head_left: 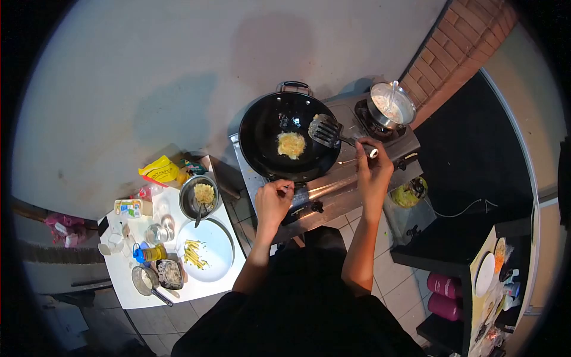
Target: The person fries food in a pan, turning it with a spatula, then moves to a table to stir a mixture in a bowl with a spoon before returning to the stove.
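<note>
Fingers of the right hand [374, 162] are gripping the slotted spatula [325, 131] by its handle, while those of the left hand [273, 201] are resting curled at the near rim of the black wok [259, 132]; whether they are holding anything there is staying unclear from this angle. One golden food piece [291, 145] is lying inside the wok, just left of the spatula's blade, and a smaller pale bit [313, 124] is showing at the blade's outer edge. Doing this well would seem to mean keeping the blade low, following the wok's curve and sliding fully beneath the golden piece before raising it, since its ragged edge is looking liable to tear. Steadying the wok is probably helping too, provided the left fingers are staying clear of metal that could be burning hot.
</note>
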Demonstrator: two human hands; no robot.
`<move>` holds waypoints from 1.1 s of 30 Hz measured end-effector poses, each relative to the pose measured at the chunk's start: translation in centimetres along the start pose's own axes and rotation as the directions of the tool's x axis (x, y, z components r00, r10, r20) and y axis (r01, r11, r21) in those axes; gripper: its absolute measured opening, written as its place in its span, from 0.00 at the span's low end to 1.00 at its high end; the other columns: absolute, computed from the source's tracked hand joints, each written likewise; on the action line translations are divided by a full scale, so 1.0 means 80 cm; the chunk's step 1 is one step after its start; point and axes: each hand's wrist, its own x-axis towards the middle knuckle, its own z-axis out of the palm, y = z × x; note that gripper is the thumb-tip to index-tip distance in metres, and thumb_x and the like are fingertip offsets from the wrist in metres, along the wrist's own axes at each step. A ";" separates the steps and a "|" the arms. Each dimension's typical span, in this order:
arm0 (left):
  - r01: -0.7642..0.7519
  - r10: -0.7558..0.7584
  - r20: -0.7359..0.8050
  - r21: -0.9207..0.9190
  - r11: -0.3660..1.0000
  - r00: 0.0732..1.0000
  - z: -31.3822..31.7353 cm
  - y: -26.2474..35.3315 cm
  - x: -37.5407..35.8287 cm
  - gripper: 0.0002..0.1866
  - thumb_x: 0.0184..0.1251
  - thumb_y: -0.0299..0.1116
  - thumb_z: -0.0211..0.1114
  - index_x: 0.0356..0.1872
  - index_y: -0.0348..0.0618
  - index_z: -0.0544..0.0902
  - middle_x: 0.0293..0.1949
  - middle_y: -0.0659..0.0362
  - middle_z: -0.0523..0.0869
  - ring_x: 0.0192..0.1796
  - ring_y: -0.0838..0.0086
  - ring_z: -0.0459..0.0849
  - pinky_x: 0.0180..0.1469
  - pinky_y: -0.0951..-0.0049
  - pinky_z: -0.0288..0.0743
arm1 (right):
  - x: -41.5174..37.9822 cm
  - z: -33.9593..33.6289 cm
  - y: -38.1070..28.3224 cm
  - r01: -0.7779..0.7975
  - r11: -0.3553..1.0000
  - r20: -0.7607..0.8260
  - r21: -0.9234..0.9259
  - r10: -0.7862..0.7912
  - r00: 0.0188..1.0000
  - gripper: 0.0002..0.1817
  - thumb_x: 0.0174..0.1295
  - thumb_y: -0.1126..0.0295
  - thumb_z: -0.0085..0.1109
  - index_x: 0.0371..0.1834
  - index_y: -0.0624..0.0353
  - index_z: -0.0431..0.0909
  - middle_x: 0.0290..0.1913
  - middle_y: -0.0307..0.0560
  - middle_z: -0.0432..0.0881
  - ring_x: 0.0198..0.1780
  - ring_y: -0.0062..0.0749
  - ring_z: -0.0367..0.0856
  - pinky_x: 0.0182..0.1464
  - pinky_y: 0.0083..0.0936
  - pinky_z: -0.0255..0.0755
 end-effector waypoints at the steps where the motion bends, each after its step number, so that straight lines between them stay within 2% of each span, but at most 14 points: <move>1: 0.000 0.000 0.012 0.001 1.000 1.000 -0.001 0.000 0.000 0.06 0.54 0.32 0.69 0.32 0.44 0.87 0.22 0.54 0.85 0.24 0.61 0.84 0.30 0.66 0.75 | -0.001 -0.002 0.001 -0.009 1.000 -0.007 -0.005 0.009 1.000 0.09 0.61 0.73 0.62 0.41 0.65 0.80 0.25 0.41 0.78 0.23 0.16 0.67 0.28 0.17 0.63; 3: 0.026 -0.025 0.042 -0.039 0.999 0.999 -0.005 0.001 0.002 0.06 0.54 0.31 0.69 0.33 0.42 0.87 0.22 0.54 0.85 0.23 0.63 0.85 0.29 0.68 0.75 | -0.003 -0.005 -0.001 0.000 0.995 0.042 -0.095 0.004 0.999 0.09 0.61 0.73 0.63 0.41 0.65 0.80 0.25 0.41 0.78 0.24 0.16 0.67 0.28 0.18 0.63; 11: 0.167 -0.164 0.072 -0.028 0.986 0.984 -0.005 0.000 0.003 0.06 0.56 0.33 0.70 0.33 0.44 0.88 0.22 0.55 0.86 0.23 0.68 0.85 0.29 0.72 0.75 | 0.012 -0.007 0.025 -0.053 0.997 0.075 -0.055 0.057 0.996 0.09 0.60 0.72 0.63 0.41 0.65 0.80 0.29 0.44 0.80 0.23 0.18 0.67 0.28 0.19 0.63; 17: 0.247 -0.243 0.066 -0.071 0.966 0.968 -0.001 0.000 -0.001 0.06 0.56 0.31 0.70 0.33 0.42 0.87 0.22 0.55 0.86 0.23 0.72 0.84 0.30 0.73 0.74 | 0.039 0.007 0.040 -0.020 0.997 0.127 -0.070 0.029 0.991 0.08 0.60 0.73 0.63 0.40 0.63 0.81 0.31 0.44 0.81 0.23 0.19 0.69 0.28 0.20 0.64; 19: 0.248 -0.247 0.023 -0.032 0.968 0.969 -0.001 0.006 -0.003 0.06 0.56 0.30 0.70 0.33 0.41 0.87 0.21 0.55 0.85 0.23 0.72 0.84 0.30 0.74 0.74 | 0.056 0.013 0.044 -0.002 0.997 0.213 -0.080 0.019 0.977 0.08 0.60 0.73 0.63 0.40 0.64 0.80 0.31 0.45 0.82 0.24 0.20 0.71 0.27 0.20 0.64; 20: 0.232 -0.232 -0.007 -0.007 0.973 0.973 0.001 0.009 -0.003 0.05 0.57 0.30 0.70 0.33 0.40 0.87 0.21 0.56 0.85 0.23 0.73 0.84 0.29 0.74 0.74 | 0.064 0.018 0.054 0.093 0.994 0.215 -0.055 -0.079 0.973 0.08 0.60 0.74 0.63 0.40 0.64 0.80 0.32 0.47 0.82 0.24 0.23 0.73 0.27 0.20 0.65; 23: 0.270 -0.273 -0.070 -0.056 0.961 0.959 0.006 0.012 -0.009 0.05 0.57 0.29 0.70 0.32 0.39 0.87 0.19 0.57 0.84 0.21 0.75 0.83 0.28 0.77 0.73 | 0.084 0.024 0.058 0.093 0.993 0.328 -0.072 -0.064 0.943 0.08 0.60 0.74 0.63 0.40 0.65 0.80 0.32 0.49 0.82 0.25 0.26 0.76 0.27 0.23 0.67; 25: 0.292 -0.297 -0.127 -0.059 0.955 0.946 0.015 0.016 -0.015 0.05 0.58 0.28 0.70 0.33 0.38 0.85 0.19 0.58 0.84 0.21 0.79 0.81 0.25 0.78 0.70 | 0.097 0.032 0.070 0.092 0.996 0.356 0.020 -0.093 0.930 0.08 0.59 0.73 0.63 0.40 0.64 0.79 0.34 0.52 0.82 0.27 0.31 0.80 0.29 0.26 0.70; 27: 0.302 -0.333 -0.241 -0.160 0.940 0.911 0.024 0.020 -0.020 0.07 0.59 0.27 0.70 0.36 0.38 0.81 0.19 0.60 0.83 0.21 0.82 0.79 0.23 0.80 0.67 | 0.107 0.035 0.073 0.140 0.989 0.432 -0.049 -0.106 0.896 0.09 0.59 0.73 0.63 0.40 0.65 0.79 0.35 0.54 0.82 0.30 0.36 0.82 0.32 0.28 0.72; 28: 0.324 -0.364 -0.279 -0.181 0.929 0.888 0.028 0.025 -0.021 0.12 0.60 0.27 0.69 0.38 0.38 0.75 0.18 0.60 0.82 0.20 0.84 0.77 0.21 0.81 0.64 | 0.111 0.037 0.069 0.116 0.992 0.458 -0.054 -0.078 0.885 0.09 0.59 0.73 0.62 0.41 0.65 0.79 0.36 0.56 0.82 0.32 0.43 0.82 0.34 0.31 0.72; 29: 0.327 -0.367 -0.303 -0.176 0.928 0.880 0.029 0.027 -0.022 0.12 0.60 0.27 0.69 0.38 0.38 0.75 0.18 0.60 0.82 0.20 0.84 0.77 0.21 0.81 0.64 | 0.115 0.041 0.072 0.120 0.992 0.472 -0.033 -0.090 0.877 0.09 0.59 0.73 0.62 0.41 0.65 0.79 0.36 0.56 0.82 0.32 0.43 0.82 0.34 0.31 0.72; 31: 0.399 -0.430 -0.322 -0.162 0.903 0.843 0.030 0.032 -0.027 0.14 0.63 0.28 0.66 0.41 0.41 0.67 0.22 0.55 0.85 0.28 0.78 0.83 0.31 0.79 0.73 | 0.116 0.049 0.083 0.169 0.983 0.481 -0.073 -0.114 0.869 0.09 0.60 0.73 0.61 0.41 0.65 0.79 0.36 0.57 0.82 0.33 0.47 0.82 0.34 0.33 0.72; 32: 0.314 -0.389 -0.398 -0.243 0.918 0.831 0.040 0.020 -0.030 0.16 0.61 0.28 0.69 0.38 0.41 0.67 0.19 0.60 0.82 0.19 0.84 0.75 0.21 0.82 0.63 | 0.116 0.054 0.088 0.117 0.990 0.488 -0.073 -0.067 0.870 0.08 0.61 0.72 0.61 0.41 0.64 0.79 0.36 0.58 0.82 0.31 0.49 0.81 0.34 0.35 0.71; 33: 0.350 -0.398 -0.398 -0.190 0.917 0.826 0.041 0.018 -0.032 0.16 0.61 0.29 0.69 0.38 0.41 0.67 0.19 0.59 0.82 0.19 0.83 0.75 0.21 0.82 0.64 | 0.114 0.054 0.084 0.105 0.992 0.497 -0.067 -0.058 0.866 0.08 0.61 0.72 0.61 0.41 0.64 0.79 0.36 0.58 0.82 0.31 0.49 0.81 0.34 0.35 0.71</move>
